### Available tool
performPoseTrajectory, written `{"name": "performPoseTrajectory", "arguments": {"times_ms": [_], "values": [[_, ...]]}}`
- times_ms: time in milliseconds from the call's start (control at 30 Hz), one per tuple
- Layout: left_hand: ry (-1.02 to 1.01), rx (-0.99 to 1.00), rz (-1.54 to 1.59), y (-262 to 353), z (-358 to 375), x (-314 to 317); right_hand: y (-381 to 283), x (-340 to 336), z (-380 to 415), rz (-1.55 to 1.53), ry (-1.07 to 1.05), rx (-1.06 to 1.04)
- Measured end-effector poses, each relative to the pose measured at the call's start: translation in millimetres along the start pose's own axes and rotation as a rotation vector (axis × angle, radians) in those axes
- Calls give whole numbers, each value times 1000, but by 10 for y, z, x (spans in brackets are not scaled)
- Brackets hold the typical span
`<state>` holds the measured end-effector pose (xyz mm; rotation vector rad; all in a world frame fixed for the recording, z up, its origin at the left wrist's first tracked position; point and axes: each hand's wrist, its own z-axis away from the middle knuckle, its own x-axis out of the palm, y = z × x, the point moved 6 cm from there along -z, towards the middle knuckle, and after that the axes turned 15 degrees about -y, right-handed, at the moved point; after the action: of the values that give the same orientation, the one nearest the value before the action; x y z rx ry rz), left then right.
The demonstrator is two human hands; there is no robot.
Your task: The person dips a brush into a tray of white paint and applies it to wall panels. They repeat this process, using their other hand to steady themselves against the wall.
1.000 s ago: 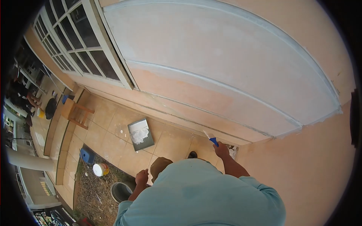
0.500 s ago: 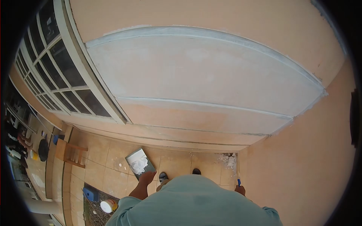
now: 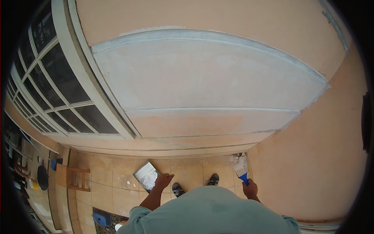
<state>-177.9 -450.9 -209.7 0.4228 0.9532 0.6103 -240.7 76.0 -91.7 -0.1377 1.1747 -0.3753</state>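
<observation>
In the head view, my left hand point(image 3: 163, 180) is closed at the near edge of a shallow tray point(image 3: 137, 173), gripping it. Lumpy white paste point(image 3: 148, 180) lies in the tray. Over on the right, my right hand point(image 3: 250, 188) is wrapped round the blue handle of a broad, flat putty knife point(image 3: 241, 172). Its wide pale end points away from me toward the floor corner, where whitish debris point(image 3: 236, 156) lies. Before me stands a peach wall point(image 3: 187, 128) with a whitened panel point(image 3: 210, 78) and pale ridges.
A barred window point(image 3: 64, 74) fills the upper left. A wooden chair point(image 3: 73, 177) stands on the tiles at left. Near my left arm are a blue container point(image 3: 102, 217) and a partly hidden white bucket point(image 3: 119, 225). The side wall point(image 3: 304, 167) rises close on my right.
My right hand has come forward, and the blue-handled putty knife now shows its broad face. The tray and my left hand have shifted slightly right in view. The camera has turned a little.
</observation>
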Motion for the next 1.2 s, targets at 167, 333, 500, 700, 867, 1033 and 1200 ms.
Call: {"name": "performPoseTrajectory", "arguments": {"times_ms": [167,333,500,700,867,1033,1200], "values": [[120,-7,303,622,5,-568,50,-269,-60,-67,102,73],[-21,108,119,1032,-205,-586,186,-321,-240,-458,372,171],[120,248,124,1675,-359,-905,112,-472,-591,-635,359,169],[954,798,-5,3015,-58,-1759,458,-626,-1562,-300,16,-4],[1103,962,-296,4266,0,-2175,959,-700,-2143,-276,-146,53],[1203,1010,-546,5040,19,-2420,1299,-688,-2413,-339,-251,106],[1298,945,-804,5927,149,-2474,1501,-467,-2569,-342,-331,112]]}}
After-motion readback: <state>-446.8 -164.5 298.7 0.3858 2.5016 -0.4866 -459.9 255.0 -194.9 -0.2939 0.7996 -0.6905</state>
